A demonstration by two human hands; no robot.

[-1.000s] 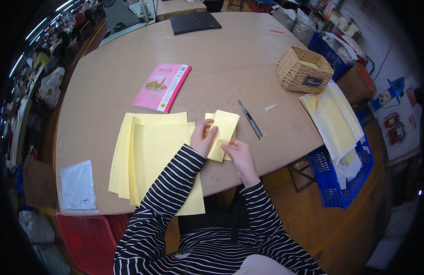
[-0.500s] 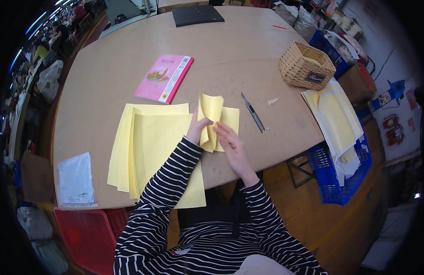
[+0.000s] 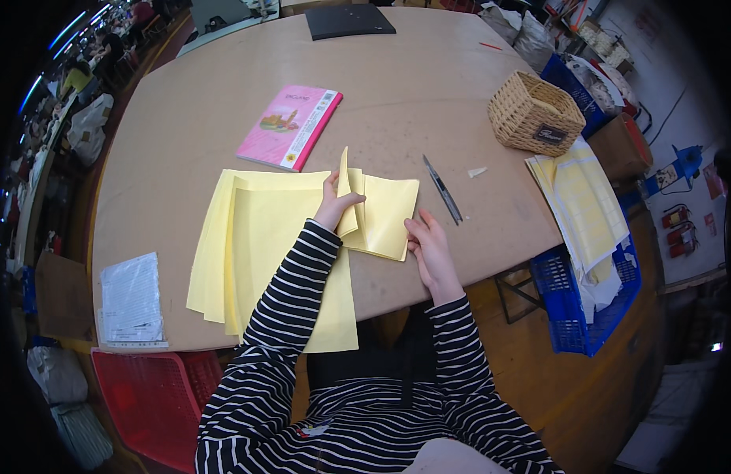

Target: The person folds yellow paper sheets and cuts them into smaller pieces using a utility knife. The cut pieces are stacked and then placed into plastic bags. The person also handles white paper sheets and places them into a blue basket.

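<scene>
Folded yellow paper sheets (image 3: 388, 217) are between my two hands over the near middle of the table. My left hand (image 3: 334, 207) grips their left part, thumb on top, where some leaves stand upright. At the lower right edge, the fingers of my right hand (image 3: 433, 251) are closed on the paper. Under my left forearm lie larger yellow sheets (image 3: 282, 229), loosely overlapping, with one corner hanging past the table's near edge. A slim utility knife (image 3: 443, 189) lies to the right of the folded sheets. Beyond the large sheets rests a pink notebook (image 3: 290, 126).
A wicker basket (image 3: 535, 114) stands at the table's right edge, near yellow-and-white sheets (image 3: 579, 209) draped over a blue crate (image 3: 575, 304). A paper in a clear sleeve (image 3: 131, 300) lies front left, a black folder (image 3: 351, 21) far back. A red crate (image 3: 148, 395) stands below.
My right hand has moved right to the paper's edge. The folded sheets, bunched upright before, now lie spread out to the right. My left hand keeps its hold. The whole view has shifted slightly.
</scene>
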